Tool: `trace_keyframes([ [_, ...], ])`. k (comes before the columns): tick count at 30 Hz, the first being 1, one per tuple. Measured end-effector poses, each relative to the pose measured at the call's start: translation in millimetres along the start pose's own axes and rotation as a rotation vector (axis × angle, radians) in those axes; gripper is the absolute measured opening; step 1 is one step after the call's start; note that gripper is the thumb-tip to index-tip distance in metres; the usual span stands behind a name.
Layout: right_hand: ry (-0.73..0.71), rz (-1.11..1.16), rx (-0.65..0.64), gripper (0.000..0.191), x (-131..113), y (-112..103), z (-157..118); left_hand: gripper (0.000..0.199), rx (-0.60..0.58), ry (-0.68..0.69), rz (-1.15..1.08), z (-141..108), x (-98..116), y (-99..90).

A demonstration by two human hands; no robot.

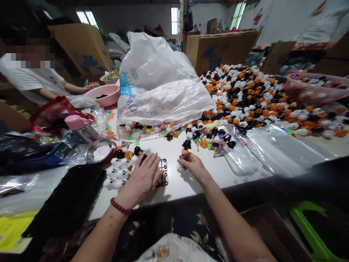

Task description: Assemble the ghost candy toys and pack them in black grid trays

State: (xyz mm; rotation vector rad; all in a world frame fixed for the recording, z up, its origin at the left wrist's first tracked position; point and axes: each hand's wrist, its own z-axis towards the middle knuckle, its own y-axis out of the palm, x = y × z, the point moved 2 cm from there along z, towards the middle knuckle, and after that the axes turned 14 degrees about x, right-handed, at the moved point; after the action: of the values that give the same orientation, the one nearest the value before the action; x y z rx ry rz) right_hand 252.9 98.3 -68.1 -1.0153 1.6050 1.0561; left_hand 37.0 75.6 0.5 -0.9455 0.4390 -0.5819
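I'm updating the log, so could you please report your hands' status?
Left hand over black rack. Right hand pinching orange piece. White pieces close beside left hand.

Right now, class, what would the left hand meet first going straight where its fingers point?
Beyond bare tabletop, the left hand likely meets the plastic bag at its near edge or the black piece beside it; depth is unclear.

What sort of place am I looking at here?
Probably a small packing workshop: a big heap of orange, black and white pieces, clear plastic bags on the worktable, and large cardboard boxes behind.
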Motion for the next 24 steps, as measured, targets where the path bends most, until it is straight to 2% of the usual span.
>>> trace_keyframes([
  [6,-0.058,-0.108,-0.101,0.038,27.5,20.7,-19.4,0.046,-0.06,-0.04,-0.022,1.2,2.2,-6.4],
  [12,-0.17,-0.272,-0.203,0.025,49.3,35.2,-42.8,0.048,-0.129,-0.078,-0.066,3.8,2.2,-11.2],
  [16,-0.285,-0.39,-0.193,0.02,52.0,38.1,-45.6,0.049,-0.126,-0.103,-0.097,3.6,0.3,-11.4],
  [20,-0.288,-0.409,-0.152,0.023,48.2,35.7,-41.7,0.048,-0.134,-0.114,-0.12,2.6,-1.4,-10.9],
  [24,-0.296,-0.402,-0.175,0.022,47.2,35.3,-40.1,0.048,-0.137,-0.107,-0.115,2.8,-1.9,-10.4],
])
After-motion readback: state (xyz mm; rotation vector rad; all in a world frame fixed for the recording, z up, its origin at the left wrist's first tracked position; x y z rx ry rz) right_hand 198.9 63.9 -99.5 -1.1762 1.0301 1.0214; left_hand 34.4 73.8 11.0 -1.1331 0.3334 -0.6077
